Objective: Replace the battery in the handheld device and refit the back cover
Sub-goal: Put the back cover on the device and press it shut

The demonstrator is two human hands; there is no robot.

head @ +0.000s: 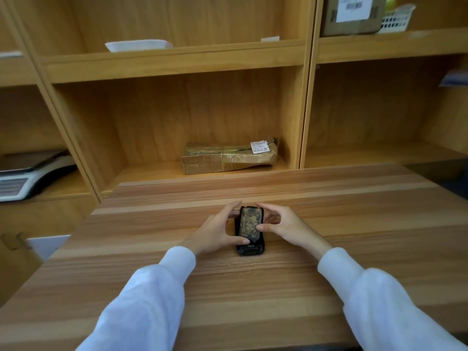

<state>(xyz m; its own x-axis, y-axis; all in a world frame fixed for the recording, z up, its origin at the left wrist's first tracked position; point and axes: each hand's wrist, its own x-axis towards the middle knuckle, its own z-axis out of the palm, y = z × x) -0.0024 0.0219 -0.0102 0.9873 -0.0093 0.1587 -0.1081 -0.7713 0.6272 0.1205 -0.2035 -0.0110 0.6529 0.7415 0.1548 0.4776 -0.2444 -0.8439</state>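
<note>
Handheld device (250, 230): lying on worktop (253, 287); left hand (217, 230) & right hand (283, 225) gripping its sides, thumbs pressing. Cover status: can't tell, prob. being seated.

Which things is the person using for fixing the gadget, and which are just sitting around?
Using: device, left hand, right hand, table.

Sitting around: parcel, scale, tray, box, basket.
</note>
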